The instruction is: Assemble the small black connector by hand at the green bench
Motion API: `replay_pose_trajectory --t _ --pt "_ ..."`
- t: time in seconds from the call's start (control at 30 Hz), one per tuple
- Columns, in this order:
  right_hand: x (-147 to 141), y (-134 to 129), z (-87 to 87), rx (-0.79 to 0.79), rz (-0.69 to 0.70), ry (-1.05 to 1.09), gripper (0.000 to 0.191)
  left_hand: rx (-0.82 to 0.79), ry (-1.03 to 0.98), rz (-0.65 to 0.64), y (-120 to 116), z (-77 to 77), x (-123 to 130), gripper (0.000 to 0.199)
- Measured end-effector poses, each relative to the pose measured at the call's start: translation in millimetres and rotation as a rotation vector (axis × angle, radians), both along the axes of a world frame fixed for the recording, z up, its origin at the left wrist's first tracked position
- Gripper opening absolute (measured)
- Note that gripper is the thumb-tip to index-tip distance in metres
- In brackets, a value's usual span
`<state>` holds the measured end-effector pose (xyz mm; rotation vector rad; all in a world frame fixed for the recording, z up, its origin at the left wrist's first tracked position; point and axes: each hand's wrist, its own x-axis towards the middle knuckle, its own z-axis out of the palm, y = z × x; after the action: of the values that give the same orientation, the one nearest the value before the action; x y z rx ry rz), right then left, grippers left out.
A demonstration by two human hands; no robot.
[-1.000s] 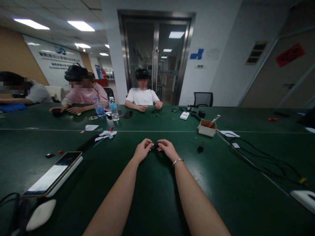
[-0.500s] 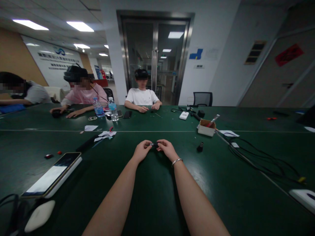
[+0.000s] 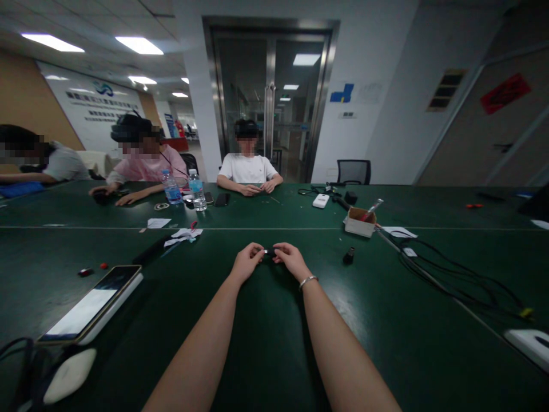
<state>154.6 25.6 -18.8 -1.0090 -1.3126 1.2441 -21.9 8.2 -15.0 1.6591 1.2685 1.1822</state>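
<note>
Between my two hands is a small dark object [image 3: 269, 252] with a shiny metal part, held just above the green table [image 3: 274, 309]. The fingertips of my left hand [image 3: 247, 262] pinch its left end. My right hand [image 3: 292, 260], with a silver bracelet [image 3: 308, 281] at the wrist, pinches the right end. The fingers cover much of the object, so its exact shape cannot be made out. To the right of my hands a small black piece [image 3: 349, 256] lies on the table.
At the left lie a phone on a white box [image 3: 94, 309], a white mouse-like object [image 3: 71, 375] and paper scraps [image 3: 183, 236]. A small open box [image 3: 360, 224] and black cables [image 3: 463, 272] are at the right. Bottles [image 3: 197, 191] stand farther back; several people sit beyond.
Both hands keep their hold in nearly the same spot. A little less of the object's metal end shows at my left fingertips. The hands of the person opposite have moved closer together.
</note>
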Motion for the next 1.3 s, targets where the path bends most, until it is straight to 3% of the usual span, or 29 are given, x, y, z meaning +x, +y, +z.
replay_pose_trajectory --t 0.3,0.57,0.73,1.07,1.3 --pt "0.2 0.1 0.1 -0.005 0.006 0.003 0.014 -0.003 0.020 0.012 2.2 -3.6 -1.1 0.026" --pt "-0.2 0.1 -0.3 0.000 0.005 -0.009 0.018 0.037 0.021 0.032 -2.4 3.2 -0.9 0.028" --pt "-1.1 0.2 -0.2 -0.001 0.006 -0.014 0.017 0.035 0.019 0.000 -1.0 0.4 -1.4 0.024" --pt "-1.7 4.3 -4.9 0.004 0.003 -0.015 0.020 0.097 0.041 0.055 -1.3 1.8 -0.5 0.018" --pt "-1.0 2.7 -3.3 0.010 0.008 -0.012 0.017 0.064 0.043 0.013 -1.8 3.0 -1.1 0.019"
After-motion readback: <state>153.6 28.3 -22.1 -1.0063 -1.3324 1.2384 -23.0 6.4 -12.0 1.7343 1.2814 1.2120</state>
